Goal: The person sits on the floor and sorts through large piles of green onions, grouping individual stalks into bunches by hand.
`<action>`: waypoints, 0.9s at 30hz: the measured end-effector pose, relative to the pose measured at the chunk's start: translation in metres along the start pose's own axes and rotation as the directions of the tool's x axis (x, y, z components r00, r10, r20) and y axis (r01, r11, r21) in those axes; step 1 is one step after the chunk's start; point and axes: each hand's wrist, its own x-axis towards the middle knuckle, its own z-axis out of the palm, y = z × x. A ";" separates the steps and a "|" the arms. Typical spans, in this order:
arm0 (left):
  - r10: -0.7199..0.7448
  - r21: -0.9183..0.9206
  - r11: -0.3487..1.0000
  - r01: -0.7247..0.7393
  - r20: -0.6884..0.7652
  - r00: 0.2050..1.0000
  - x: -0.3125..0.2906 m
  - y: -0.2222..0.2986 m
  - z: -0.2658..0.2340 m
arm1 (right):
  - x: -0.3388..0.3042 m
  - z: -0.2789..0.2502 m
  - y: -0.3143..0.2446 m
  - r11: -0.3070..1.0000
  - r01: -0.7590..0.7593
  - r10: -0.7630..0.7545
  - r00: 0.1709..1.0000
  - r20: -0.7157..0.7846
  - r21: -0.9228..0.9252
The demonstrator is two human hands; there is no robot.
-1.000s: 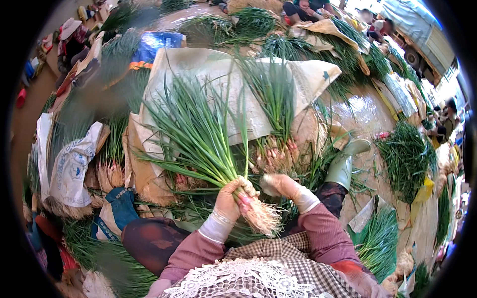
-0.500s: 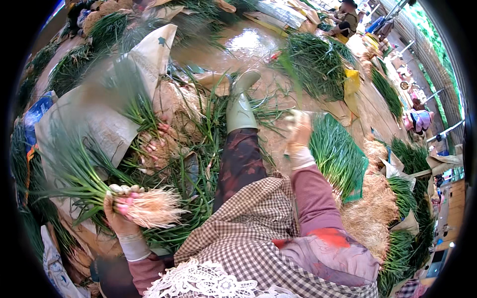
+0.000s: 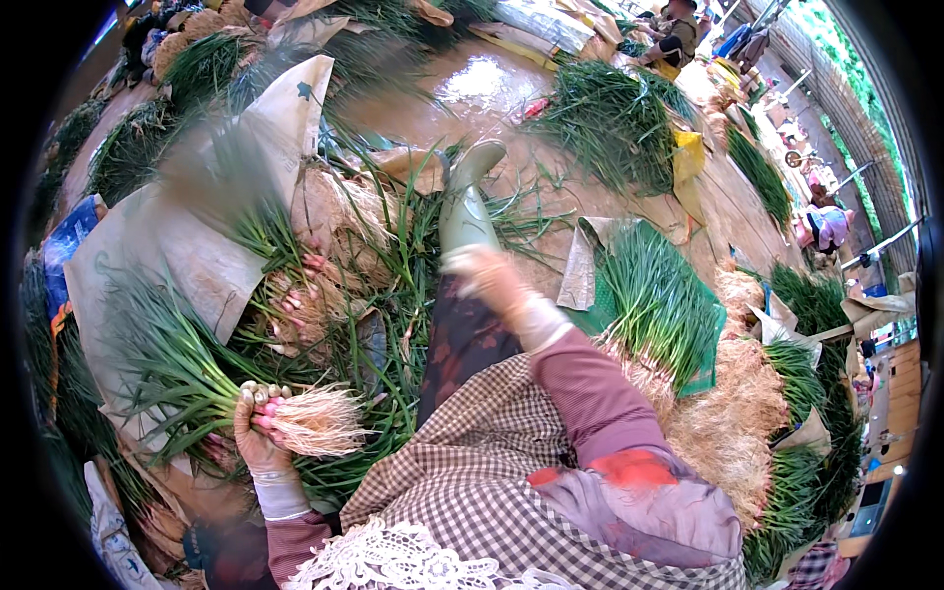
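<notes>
Nearest you, white lace [image 3: 403, 562] trims a checked apron [image 3: 492, 413] spread over your lap. Your left grip [image 3: 256, 431] is closed around the pinkish bases of a spring onion bunch [image 3: 187, 374], its leaves fanning left and pale roots jutting right. Your right grip [image 3: 489, 283], empty, is blurred before your leg where the pale green boot [image 3: 466, 211] begins; I cannot tell whether its fingers are spread or pressed together. Beyond your held bunch, more bulbs [image 3: 293, 310] lie beside a pale sheet [image 3: 98, 295]. To your right, bundled spring onions [image 3: 649, 295] rest on green netting [image 3: 710, 344]. Farther out, a leafy heap [image 3: 605, 123] touches a yellow bag [image 3: 688, 167]; beyond sits another person [image 3: 678, 37].
</notes>
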 end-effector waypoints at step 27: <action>0.187 -0.021 0.981 -0.193 -0.173 0.967 -0.026 0.037 0.005 | 0.197 0.106 -0.140 0.999 0.016 -0.019 0.997 -0.074 -0.047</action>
